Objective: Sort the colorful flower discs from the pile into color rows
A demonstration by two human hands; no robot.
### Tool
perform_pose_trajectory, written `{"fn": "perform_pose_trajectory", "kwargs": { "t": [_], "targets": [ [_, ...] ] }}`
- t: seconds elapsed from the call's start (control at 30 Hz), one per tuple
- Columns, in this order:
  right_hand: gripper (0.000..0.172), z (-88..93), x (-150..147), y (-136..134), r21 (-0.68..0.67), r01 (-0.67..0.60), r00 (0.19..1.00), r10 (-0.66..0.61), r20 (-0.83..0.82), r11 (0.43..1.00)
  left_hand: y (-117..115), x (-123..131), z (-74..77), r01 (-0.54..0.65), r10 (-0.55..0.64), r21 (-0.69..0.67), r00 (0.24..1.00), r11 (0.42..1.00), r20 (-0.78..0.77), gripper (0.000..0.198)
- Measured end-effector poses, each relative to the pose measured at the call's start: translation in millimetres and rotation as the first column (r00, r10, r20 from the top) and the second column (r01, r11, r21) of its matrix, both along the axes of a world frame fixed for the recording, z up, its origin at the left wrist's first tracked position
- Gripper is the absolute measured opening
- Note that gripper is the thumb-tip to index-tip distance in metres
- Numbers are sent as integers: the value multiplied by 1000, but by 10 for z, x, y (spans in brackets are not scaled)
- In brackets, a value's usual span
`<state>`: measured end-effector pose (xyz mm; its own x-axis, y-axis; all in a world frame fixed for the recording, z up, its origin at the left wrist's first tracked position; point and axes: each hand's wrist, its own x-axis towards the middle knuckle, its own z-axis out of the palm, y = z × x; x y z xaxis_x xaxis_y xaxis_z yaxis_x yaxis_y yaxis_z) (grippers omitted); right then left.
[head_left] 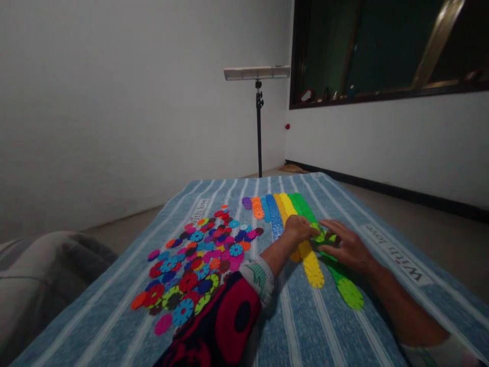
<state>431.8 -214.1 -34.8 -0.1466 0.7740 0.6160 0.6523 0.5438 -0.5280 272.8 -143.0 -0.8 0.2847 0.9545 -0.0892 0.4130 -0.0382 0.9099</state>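
Note:
Lime-green notched plastic discs [320,234] lie between my two hands, over the upper part of the green row. My left hand [298,229] is closed, its fingers pinching a lime-green disc at its left edge. On the right, my right hand [349,248] curves around the discs with thumb and fingers apart; whether its fingertips touch them I cannot tell. Below the hands, the green row [301,204] ends in a lime-green disc [350,294]. The yellow row [311,265] passes under my left wrist, beside an orange row [280,206] and a blue row [273,211].
A loose pile of mixed-colour discs [191,260] spreads over the left of the striped cloth [133,311]. Short purple [247,203] and orange-red [257,208] rows sit at the far side. Behind the table stands a lamp on a black pole [259,132]. Grey fabric [57,285] lies left.

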Motion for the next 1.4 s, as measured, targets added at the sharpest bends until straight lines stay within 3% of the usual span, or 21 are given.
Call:
{"fn": "perform_pose_trajectory", "kwargs": {
  "t": [0.13,0.3,0.4,0.47,0.53,0.63,0.83,1.13,1.4],
  "targets": [
    [35,10,17,16,59,-45,997,40,72,997,-26,118,-16,44,-44,-2,998,999,-43,25],
    [33,-8,60,25,33,13,995,-16,95,999,-71,166,-47,56,-56,-20,998,998,18,24],
    [33,-94,162,77,4,154,982,-154,107,988,-96,108,-38,83,-81,-17,995,996,65,22],
    [38,-185,272,134,-39,311,944,-304,129,949,-103,8,-16,73,-72,-6,993,997,94,20],
    [42,-283,382,194,-97,443,889,-423,175,891,-100,-148,7,56,-58,17,991,998,118,19],
    [44,-400,472,266,-140,501,859,-470,205,854,-87,-463,16,47,-54,68,992,997,116,18],
    [45,-480,430,359,-190,451,887,-413,209,872,-151,-1138,9,2,-9,86,996,996,87,16],
    [48,-399,513,326,-276,327,944,-296,148,904,-414,-1959,221,-104,110,134,993,986,-43,23],
    [43,-455,492,337,-263,338,940,-312,136,904,-669,-2755,262,-254,281,173,948,951,-151,30]
  ]
}}
